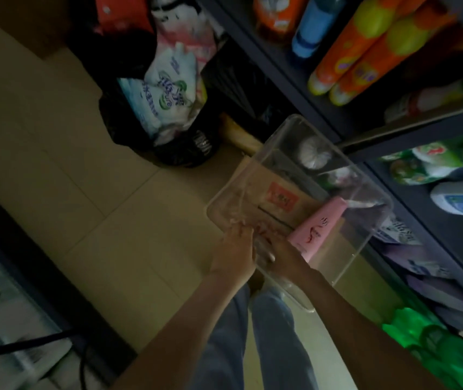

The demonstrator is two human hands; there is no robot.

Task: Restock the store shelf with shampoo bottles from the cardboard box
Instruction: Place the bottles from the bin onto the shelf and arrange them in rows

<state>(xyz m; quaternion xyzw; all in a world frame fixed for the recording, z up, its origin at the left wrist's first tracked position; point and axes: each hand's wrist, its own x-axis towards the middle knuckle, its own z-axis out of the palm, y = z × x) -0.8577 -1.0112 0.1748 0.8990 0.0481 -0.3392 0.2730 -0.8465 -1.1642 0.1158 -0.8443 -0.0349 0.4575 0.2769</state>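
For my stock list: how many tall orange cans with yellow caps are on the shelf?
2. One can stands on the upper shelf, the other can close beside it, to its right; more may be hidden behind.

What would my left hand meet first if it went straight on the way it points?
The clear plastic bin: your left hand grips its near rim. Past that wall lies the cardboard box, probably lower down; depth is unclear.
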